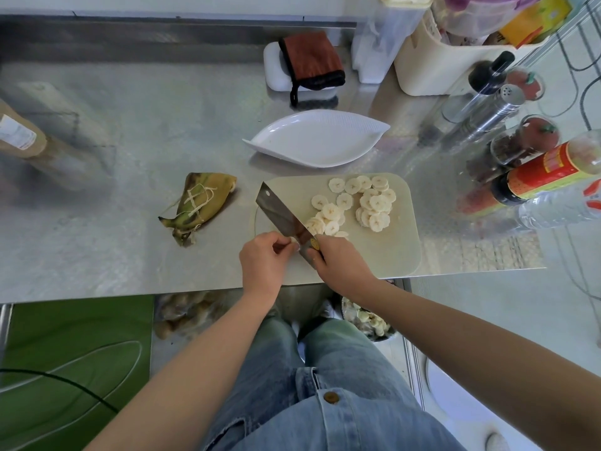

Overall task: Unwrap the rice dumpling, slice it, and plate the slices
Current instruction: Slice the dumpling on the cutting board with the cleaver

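Rice dumpling (201, 203), leaf-wrapped and string-tied, lies just left of the cutting board (383, 249). Right hand (341, 265) grips the cleaver (279, 213) over the board's near-left corner; left hand (263, 258) pinches a small pale piece (294, 245) at the blade's heel. Advisable: lay the cleaver flat before untying the string. The board carries banana slices (357, 203); the white plate (318, 141) just behind the board has no slices yet.

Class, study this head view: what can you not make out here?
Head view:
Whether the left hand holds anything by the cleaver: its curled fingers cover that.
Cleaver's handle: inside the right hand.
Rice dumpling's filling: leaf wrapping hides it.
Bottle labels, right edge: blurred, cut off.
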